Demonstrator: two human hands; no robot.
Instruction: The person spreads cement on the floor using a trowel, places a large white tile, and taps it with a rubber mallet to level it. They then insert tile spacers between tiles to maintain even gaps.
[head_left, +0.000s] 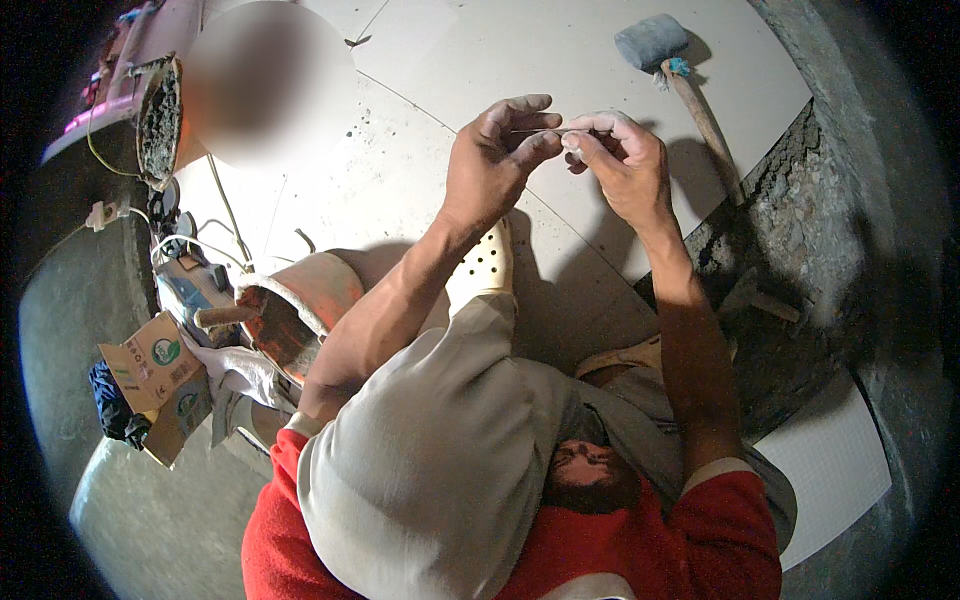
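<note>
Dust-whitened, my left hand (pixel 492 155) and my right hand (pixel 630 165) meet above the pale floor tiles (pixel 400 180). The thumb and fingers of each are drawn together at the tips. A thin, pale line shows between the fingertips, too small for me to name. Beneath my left wrist is a cream clog (pixel 482 265) with holes, on my foot. To the right of my hands lies a mallet (pixel 650 43) with a dark grey head, its wooden handle slanting toward the tile edge.
At left stands an orange, mortar-smeared bucket (pixel 325 285) with a wooden handle sticking out. Beside it are an open cardboard box (pixel 155 365) and cables. A mortar-filled container (pixel 160 125) is farther off. Rough rubble (pixel 800 210) borders the right wall; a white tile (pixel 840 470) lies nearer.
</note>
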